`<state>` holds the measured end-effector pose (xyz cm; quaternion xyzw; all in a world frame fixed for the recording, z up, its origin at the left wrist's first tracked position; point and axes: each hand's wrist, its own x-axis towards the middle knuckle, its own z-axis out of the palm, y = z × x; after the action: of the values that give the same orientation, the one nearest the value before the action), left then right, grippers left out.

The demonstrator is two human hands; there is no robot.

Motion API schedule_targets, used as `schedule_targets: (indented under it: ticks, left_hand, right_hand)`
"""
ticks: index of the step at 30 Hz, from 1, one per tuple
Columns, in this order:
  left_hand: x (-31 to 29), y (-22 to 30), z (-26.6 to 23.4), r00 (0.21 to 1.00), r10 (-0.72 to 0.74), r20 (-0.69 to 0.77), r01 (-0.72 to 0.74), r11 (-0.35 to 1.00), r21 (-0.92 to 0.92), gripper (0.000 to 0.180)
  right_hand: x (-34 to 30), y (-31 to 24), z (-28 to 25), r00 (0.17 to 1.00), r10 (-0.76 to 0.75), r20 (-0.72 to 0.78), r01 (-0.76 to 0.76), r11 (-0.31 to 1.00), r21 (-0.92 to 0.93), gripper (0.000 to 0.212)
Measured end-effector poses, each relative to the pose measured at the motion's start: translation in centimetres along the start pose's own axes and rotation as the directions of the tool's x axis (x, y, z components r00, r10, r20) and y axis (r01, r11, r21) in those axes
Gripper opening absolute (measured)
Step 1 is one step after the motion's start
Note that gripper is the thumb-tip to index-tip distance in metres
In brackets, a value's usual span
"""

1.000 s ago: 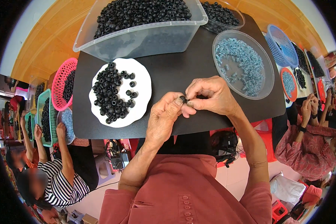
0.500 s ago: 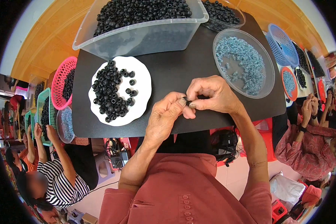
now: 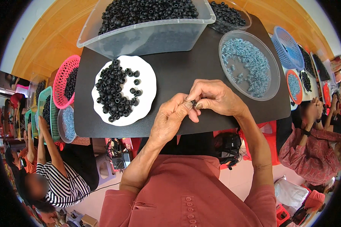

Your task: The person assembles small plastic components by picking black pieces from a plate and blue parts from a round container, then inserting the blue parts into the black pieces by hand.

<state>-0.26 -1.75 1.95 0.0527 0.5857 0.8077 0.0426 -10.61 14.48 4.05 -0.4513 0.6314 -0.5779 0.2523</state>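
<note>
Close to the near edge of the dark table, both my hands meet over one small black round piece [image 3: 194, 103]. My left hand [image 3: 168, 118] pinches it between thumb and fingers. The thumb and forefinger of my right hand [image 3: 217, 99] are pressed together at the piece's right side; whatever lies between those tips is hidden. Left of my hands, a white scalloped plate [image 3: 147, 81] carries a heap of black bead-like pieces [image 3: 111, 87] with holes, a few lying loose. To the right stands a round clear tub [image 3: 275, 81] of small translucent blue pieces [image 3: 250, 56].
A large clear bin [image 3: 147, 39] of black pieces fills the table's far side, beside a clear bowl [image 3: 248, 23] of more. Left are a pink basket [image 3: 57, 85] and a green basket [image 3: 53, 121]; right, a blue basket [image 3: 291, 55]. Co-workers sit on both sides.
My hands keep their pinch with only a slight shift of the fingers. The whole view has moved a little. At the left, the co-worker's arms have reached farther over the green basket.
</note>
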Motion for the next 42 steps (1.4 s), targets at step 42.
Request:
schedule_targets:
  ticks: [42]
  left_hand:
    - [0.3,0.1,0.6,0.999,-0.041,0.008,0.042,0.980,-0.193,0.024]
  right_hand:
    - [2.9,-8.4,-13.2,0.580,-0.198,-0.790,-0.410,0.767,-0.493,0.028]
